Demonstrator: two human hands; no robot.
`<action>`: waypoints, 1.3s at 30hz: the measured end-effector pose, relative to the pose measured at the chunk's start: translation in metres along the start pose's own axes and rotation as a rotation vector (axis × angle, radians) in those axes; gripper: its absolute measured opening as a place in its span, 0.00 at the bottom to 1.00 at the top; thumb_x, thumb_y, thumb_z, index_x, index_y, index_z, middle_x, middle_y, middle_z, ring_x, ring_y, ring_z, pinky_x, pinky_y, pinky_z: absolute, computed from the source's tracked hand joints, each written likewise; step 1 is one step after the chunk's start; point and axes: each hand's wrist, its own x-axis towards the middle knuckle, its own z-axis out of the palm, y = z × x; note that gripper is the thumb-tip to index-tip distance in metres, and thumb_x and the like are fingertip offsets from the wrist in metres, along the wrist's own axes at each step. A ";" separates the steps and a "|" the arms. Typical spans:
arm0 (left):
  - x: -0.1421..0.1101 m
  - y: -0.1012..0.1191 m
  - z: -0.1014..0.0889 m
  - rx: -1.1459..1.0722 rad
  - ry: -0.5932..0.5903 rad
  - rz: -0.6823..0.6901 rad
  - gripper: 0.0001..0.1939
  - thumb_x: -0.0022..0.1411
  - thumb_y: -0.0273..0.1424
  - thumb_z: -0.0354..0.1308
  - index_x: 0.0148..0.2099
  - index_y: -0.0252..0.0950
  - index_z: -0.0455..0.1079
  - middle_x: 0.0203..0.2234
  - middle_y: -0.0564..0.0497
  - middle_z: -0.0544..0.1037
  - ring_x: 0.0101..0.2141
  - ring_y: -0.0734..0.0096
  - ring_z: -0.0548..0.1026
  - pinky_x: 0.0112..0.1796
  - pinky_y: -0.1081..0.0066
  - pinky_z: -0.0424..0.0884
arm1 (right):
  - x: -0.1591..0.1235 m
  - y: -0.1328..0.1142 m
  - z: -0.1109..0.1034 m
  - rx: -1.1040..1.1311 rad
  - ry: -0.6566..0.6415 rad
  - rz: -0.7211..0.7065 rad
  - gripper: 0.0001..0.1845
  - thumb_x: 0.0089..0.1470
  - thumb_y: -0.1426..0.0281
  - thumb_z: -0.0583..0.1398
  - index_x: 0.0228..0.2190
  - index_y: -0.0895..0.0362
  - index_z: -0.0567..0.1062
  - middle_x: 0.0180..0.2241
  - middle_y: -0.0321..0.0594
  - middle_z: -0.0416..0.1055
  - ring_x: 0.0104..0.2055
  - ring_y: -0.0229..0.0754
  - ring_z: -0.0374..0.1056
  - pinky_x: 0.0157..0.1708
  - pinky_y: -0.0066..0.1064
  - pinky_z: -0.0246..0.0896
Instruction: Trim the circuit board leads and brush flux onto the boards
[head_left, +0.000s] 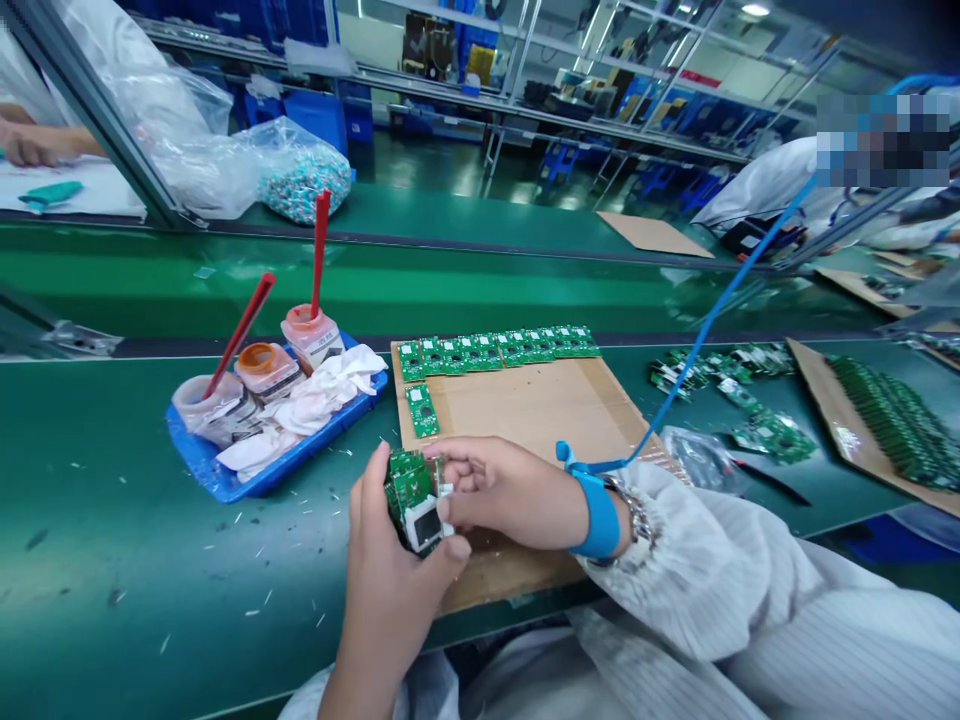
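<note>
Green circuit boards (407,482) are bunched together in my left hand (394,590), its fingers and thumb wrapped round their sides. The front one carries a black square part in a white frame (426,526). My right hand (517,495) pinches the right edge of a circuit board in this bunch; its fingertips are partly hidden. A blue wrist strap (598,512) with a blue cord sits on my right wrist. Just beyond my hands is a cardboard sheet (525,405), bearing a row of boards (499,350) along its far edge and a single board (422,410) at the left.
At the left stands a blue tray (262,483) with jars, red-handled sticks (319,250) and white cloths (330,385). Loose boards (772,435) and a second cardboard sheet (817,400) of boards lie right. The blue cord (720,300) crosses above the bench. Co-workers sit opposite.
</note>
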 end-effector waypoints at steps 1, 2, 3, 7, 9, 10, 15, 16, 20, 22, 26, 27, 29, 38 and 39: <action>0.000 -0.002 0.000 -0.061 -0.014 -0.015 0.45 0.50 0.54 0.57 0.64 0.37 0.50 0.56 0.38 0.61 0.55 0.45 0.62 0.52 0.48 0.61 | 0.000 0.000 -0.001 0.018 0.006 0.003 0.27 0.41 0.74 0.62 0.46 0.60 0.68 0.21 0.25 0.57 0.21 0.29 0.54 0.23 0.26 0.50; 0.000 -0.004 0.000 -0.108 -0.017 -0.041 0.44 0.52 0.54 0.55 0.64 0.38 0.50 0.57 0.39 0.61 0.56 0.47 0.62 0.53 0.48 0.60 | 0.000 -0.001 -0.001 0.042 -0.001 0.005 0.27 0.41 0.75 0.62 0.47 0.60 0.68 0.21 0.26 0.58 0.22 0.29 0.55 0.23 0.26 0.51; 0.000 -0.005 0.001 -0.148 -0.013 -0.081 0.41 0.54 0.54 0.54 0.64 0.40 0.50 0.58 0.40 0.60 0.56 0.48 0.61 0.53 0.50 0.59 | -0.001 -0.001 -0.002 0.083 -0.021 0.009 0.27 0.41 0.75 0.61 0.47 0.60 0.68 0.22 0.27 0.60 0.22 0.29 0.56 0.24 0.26 0.52; 0.002 -0.011 0.003 -0.341 0.019 -0.264 0.35 0.58 0.50 0.53 0.64 0.48 0.50 0.59 0.46 0.63 0.56 0.54 0.64 0.52 0.56 0.64 | -0.001 -0.005 -0.009 0.355 -0.110 0.096 0.29 0.42 0.78 0.59 0.49 0.59 0.65 0.28 0.33 0.70 0.27 0.32 0.65 0.28 0.26 0.60; 0.004 -0.015 0.003 -0.410 0.034 -0.309 0.35 0.58 0.49 0.53 0.65 0.49 0.50 0.57 0.47 0.65 0.54 0.56 0.67 0.50 0.58 0.67 | 0.003 -0.008 -0.016 0.431 -0.084 0.126 0.27 0.43 0.79 0.56 0.48 0.59 0.65 0.30 0.36 0.72 0.30 0.34 0.69 0.31 0.27 0.63; 0.005 -0.017 0.003 -0.428 0.038 -0.324 0.35 0.58 0.49 0.54 0.65 0.49 0.50 0.57 0.47 0.66 0.53 0.57 0.68 0.49 0.59 0.68 | 0.007 -0.010 -0.020 0.422 -0.053 0.127 0.25 0.43 0.80 0.54 0.47 0.60 0.65 0.29 0.37 0.72 0.30 0.35 0.70 0.32 0.28 0.64; 0.007 -0.022 -0.001 -0.423 0.089 -0.331 0.35 0.57 0.49 0.55 0.64 0.49 0.52 0.59 0.47 0.64 0.54 0.57 0.67 0.48 0.63 0.69 | 0.044 -0.013 -0.045 -0.049 0.244 0.032 0.18 0.44 0.84 0.49 0.37 0.62 0.70 0.25 0.37 0.69 0.26 0.35 0.70 0.30 0.28 0.66; 0.007 -0.022 -0.001 -0.423 0.099 -0.335 0.35 0.56 0.49 0.56 0.64 0.49 0.53 0.59 0.47 0.63 0.54 0.56 0.67 0.48 0.63 0.69 | 0.052 -0.011 -0.049 -0.121 0.290 0.017 0.18 0.44 0.84 0.50 0.36 0.62 0.71 0.24 0.37 0.68 0.26 0.36 0.70 0.29 0.27 0.65; 0.006 -0.019 -0.001 -0.419 0.096 -0.363 0.36 0.55 0.50 0.57 0.63 0.48 0.53 0.59 0.47 0.63 0.52 0.57 0.68 0.45 0.65 0.70 | 0.069 -0.003 -0.058 -0.324 0.461 -0.022 0.23 0.44 0.83 0.53 0.45 0.62 0.70 0.26 0.37 0.69 0.29 0.37 0.68 0.32 0.28 0.64; 0.005 -0.015 0.000 -0.396 0.069 -0.359 0.35 0.56 0.49 0.55 0.63 0.48 0.53 0.59 0.48 0.63 0.51 0.59 0.69 0.45 0.65 0.70 | 0.069 0.000 -0.059 -0.442 0.526 -0.041 0.27 0.45 0.81 0.55 0.50 0.64 0.68 0.29 0.39 0.70 0.31 0.38 0.68 0.36 0.30 0.63; 0.003 -0.009 -0.001 -0.339 0.041 -0.327 0.31 0.59 0.48 0.53 0.61 0.46 0.55 0.59 0.48 0.63 0.55 0.58 0.65 0.50 0.63 0.65 | 0.061 0.000 -0.060 -0.639 0.575 -0.067 0.29 0.44 0.79 0.59 0.51 0.62 0.68 0.31 0.40 0.71 0.32 0.39 0.66 0.39 0.32 0.61; 0.003 -0.008 -0.001 -0.326 0.044 -0.319 0.31 0.58 0.48 0.53 0.61 0.45 0.56 0.60 0.48 0.62 0.56 0.58 0.64 0.52 0.62 0.64 | 0.058 0.001 -0.060 -0.677 0.571 -0.070 0.28 0.43 0.78 0.59 0.50 0.62 0.70 0.30 0.39 0.71 0.32 0.39 0.66 0.39 0.32 0.61; 0.002 -0.005 -0.001 -0.312 0.040 -0.309 0.30 0.59 0.48 0.53 0.61 0.45 0.55 0.60 0.48 0.62 0.57 0.57 0.63 0.53 0.60 0.62 | 0.056 0.001 -0.060 -0.736 0.550 -0.077 0.25 0.42 0.78 0.60 0.46 0.61 0.72 0.28 0.37 0.71 0.32 0.39 0.66 0.39 0.32 0.60; 0.000 0.007 -0.003 -0.239 0.020 -0.296 0.29 0.61 0.46 0.51 0.61 0.43 0.54 0.62 0.47 0.59 0.61 0.55 0.56 0.58 0.56 0.55 | 0.060 0.005 -0.055 -0.817 0.460 -0.151 0.21 0.45 0.80 0.56 0.44 0.61 0.73 0.27 0.37 0.72 0.31 0.38 0.67 0.37 0.29 0.61; 0.000 0.007 -0.003 -0.231 0.026 -0.282 0.29 0.61 0.45 0.51 0.61 0.42 0.54 0.62 0.46 0.59 0.61 0.56 0.56 0.58 0.56 0.54 | 0.058 0.005 -0.055 -0.820 0.458 -0.163 0.21 0.45 0.80 0.56 0.44 0.61 0.73 0.28 0.37 0.72 0.32 0.38 0.67 0.37 0.29 0.61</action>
